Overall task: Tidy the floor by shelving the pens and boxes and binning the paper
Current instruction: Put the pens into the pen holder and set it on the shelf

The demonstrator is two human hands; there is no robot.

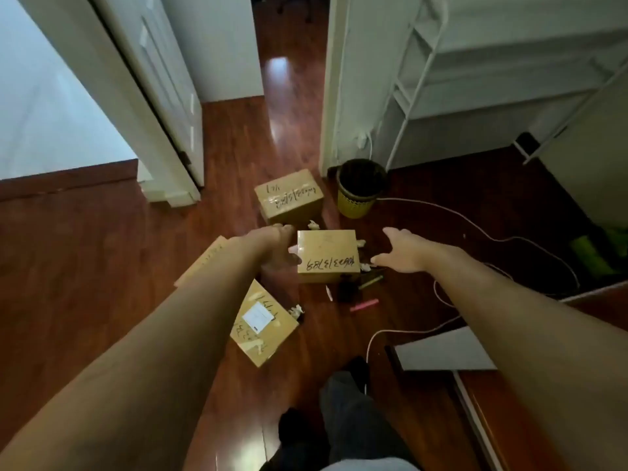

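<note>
— Why are your hands so wide apart?
— So my left hand (275,246) and right hand (396,254), both empty (fingers spread), fit around the brown cardboard box with black numbers (328,254) on the floor.

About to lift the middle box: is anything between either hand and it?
Nothing visible. The left hand and right hand flank the middle box, open; only small paper scraps lie by its right side.
</note>
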